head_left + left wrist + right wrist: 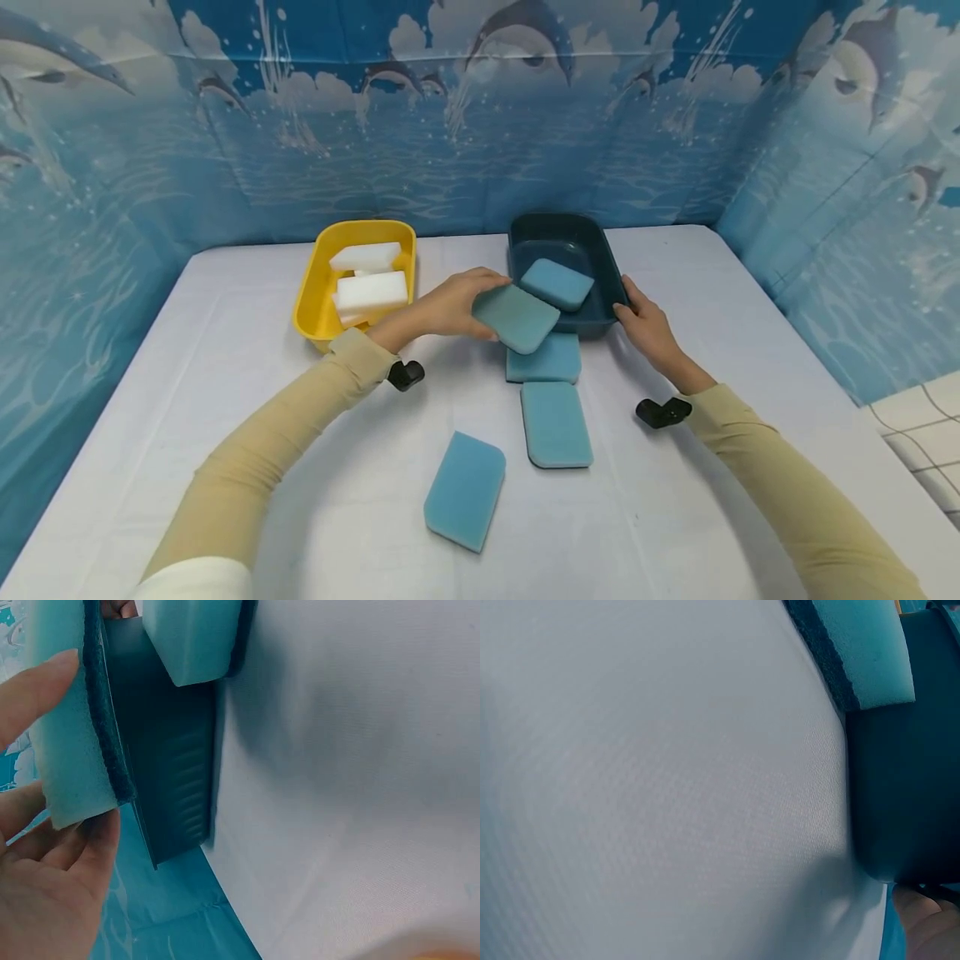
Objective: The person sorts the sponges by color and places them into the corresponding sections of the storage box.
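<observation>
Pinching one blue sponge point(517, 318), the left hand point(453, 307) is hovering at the near left corner of the dark bin point(558, 235). The right hand point(651, 332) is gripping that bin's right side, mostly cut off in its wrist view. A second sponge point(557, 284) is lying inside; three more point(557, 425) are resting on the white table point(337, 500), one partly hidden. White blocks point(372, 292) are overlapping in one yellow bin point(318, 302), hard to count.
</observation>
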A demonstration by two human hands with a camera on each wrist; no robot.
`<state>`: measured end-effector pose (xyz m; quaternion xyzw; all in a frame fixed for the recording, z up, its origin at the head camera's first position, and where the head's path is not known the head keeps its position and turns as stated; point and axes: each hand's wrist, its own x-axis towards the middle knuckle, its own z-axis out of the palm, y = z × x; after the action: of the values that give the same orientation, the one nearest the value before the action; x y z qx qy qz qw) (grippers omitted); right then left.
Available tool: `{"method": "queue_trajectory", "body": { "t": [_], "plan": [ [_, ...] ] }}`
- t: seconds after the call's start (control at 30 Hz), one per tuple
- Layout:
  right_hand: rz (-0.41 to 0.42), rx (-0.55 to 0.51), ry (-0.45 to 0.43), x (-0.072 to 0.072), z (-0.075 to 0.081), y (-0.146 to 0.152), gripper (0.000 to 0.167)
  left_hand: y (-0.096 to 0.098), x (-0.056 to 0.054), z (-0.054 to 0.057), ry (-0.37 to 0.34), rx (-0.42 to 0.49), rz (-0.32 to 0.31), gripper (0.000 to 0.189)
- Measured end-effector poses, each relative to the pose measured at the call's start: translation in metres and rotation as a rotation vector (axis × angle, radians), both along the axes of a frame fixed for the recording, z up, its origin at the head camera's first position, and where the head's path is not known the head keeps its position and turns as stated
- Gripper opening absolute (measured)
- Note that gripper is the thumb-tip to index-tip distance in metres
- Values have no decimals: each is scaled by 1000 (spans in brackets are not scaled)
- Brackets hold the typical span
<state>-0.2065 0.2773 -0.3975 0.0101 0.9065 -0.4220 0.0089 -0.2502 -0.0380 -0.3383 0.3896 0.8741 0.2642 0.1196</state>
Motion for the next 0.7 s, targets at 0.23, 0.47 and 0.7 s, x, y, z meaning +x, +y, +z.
{"method": "queue_trajectory", "body": {
  "t": [0.23,0.47,0.7],
  "plan": [
    [6,-7,6,1,2,0,59,10,-7,-2,10,28,54,80],
    [8,-15,12,2,3,0,59,16,-15,-4,28,35,84,81],
    [3,-18,-2,3,2,0,59,27,-22,-4,39,61,114,81]
  ]
}}
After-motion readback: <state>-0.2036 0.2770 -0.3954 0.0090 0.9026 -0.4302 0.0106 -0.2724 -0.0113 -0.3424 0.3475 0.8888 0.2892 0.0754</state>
